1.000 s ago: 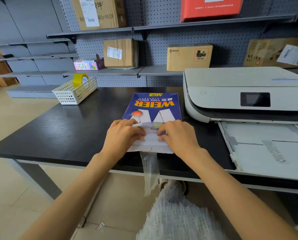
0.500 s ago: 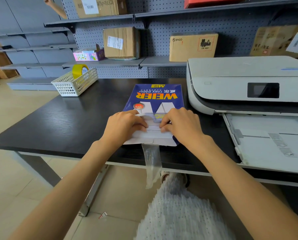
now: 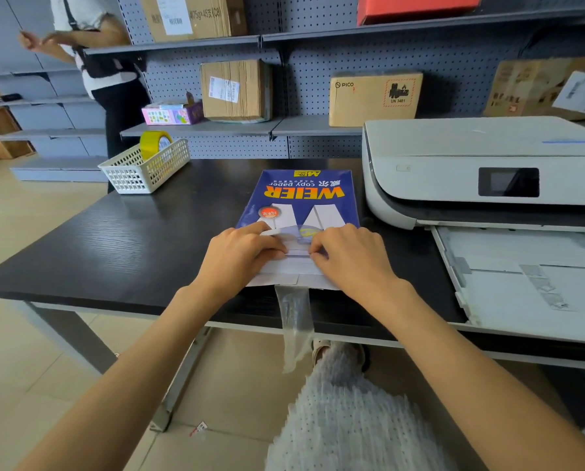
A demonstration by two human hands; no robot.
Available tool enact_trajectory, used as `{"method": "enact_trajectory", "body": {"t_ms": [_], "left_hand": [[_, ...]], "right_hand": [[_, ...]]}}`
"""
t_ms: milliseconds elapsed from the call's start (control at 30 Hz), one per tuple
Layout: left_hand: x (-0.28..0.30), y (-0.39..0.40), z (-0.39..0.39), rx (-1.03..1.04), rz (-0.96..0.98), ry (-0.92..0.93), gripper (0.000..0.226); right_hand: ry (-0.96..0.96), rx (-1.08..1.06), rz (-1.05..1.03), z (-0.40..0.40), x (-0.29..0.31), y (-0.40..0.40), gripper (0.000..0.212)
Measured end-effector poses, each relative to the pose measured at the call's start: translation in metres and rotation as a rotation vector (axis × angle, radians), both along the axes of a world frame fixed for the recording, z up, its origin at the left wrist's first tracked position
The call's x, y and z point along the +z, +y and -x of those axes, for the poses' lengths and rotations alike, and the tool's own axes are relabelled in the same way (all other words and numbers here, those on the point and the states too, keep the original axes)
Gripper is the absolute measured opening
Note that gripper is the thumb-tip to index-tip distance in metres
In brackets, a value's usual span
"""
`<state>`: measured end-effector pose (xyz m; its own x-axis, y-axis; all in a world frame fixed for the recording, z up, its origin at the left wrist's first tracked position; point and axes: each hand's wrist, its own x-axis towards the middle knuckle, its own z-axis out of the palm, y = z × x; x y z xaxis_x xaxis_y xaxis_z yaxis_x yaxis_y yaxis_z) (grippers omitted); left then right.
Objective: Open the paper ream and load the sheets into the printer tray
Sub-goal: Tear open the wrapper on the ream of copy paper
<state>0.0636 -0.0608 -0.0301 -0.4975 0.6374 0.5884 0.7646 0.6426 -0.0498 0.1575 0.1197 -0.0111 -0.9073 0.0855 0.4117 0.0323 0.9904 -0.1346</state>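
Pinching at the wrapper flap, the left hand (image 3: 242, 254) and the right hand (image 3: 350, 258) rested with curled fingers on the near end of the paper ream (image 3: 301, 205), thumbs facing across a short gap. That blue pack lay flat on the black bench (image 3: 114, 239), a clear plastic strip (image 3: 294, 321) hanging off its front edge. Just right sat the white printer (image 3: 471, 164), its tray (image 3: 529, 280) pulled out. A white basket (image 3: 141, 168) stood far left.
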Motion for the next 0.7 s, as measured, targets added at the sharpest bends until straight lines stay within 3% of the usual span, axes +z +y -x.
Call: {"method": "enact_trajectory", "body": {"t_ms": [233,500,700], "left_hand": [[-0.015,-0.005,-0.006,-0.084,0.042,0.196,0.012],[-0.015,0.001,-0.016,-0.078,0.032,0.249,0.007],[-0.016,0.000,-0.029,-0.073,0.072,0.190,0.011]], "right_hand": [[0.101,0.046,-0.097,0.002,-0.011,-0.006,0.013],[0.125,0.075,-0.117,-0.004,-0.013,-0.006,0.013],[0.133,0.097,-0.100,-0.016,-0.017,-0.006,0.013]]}}
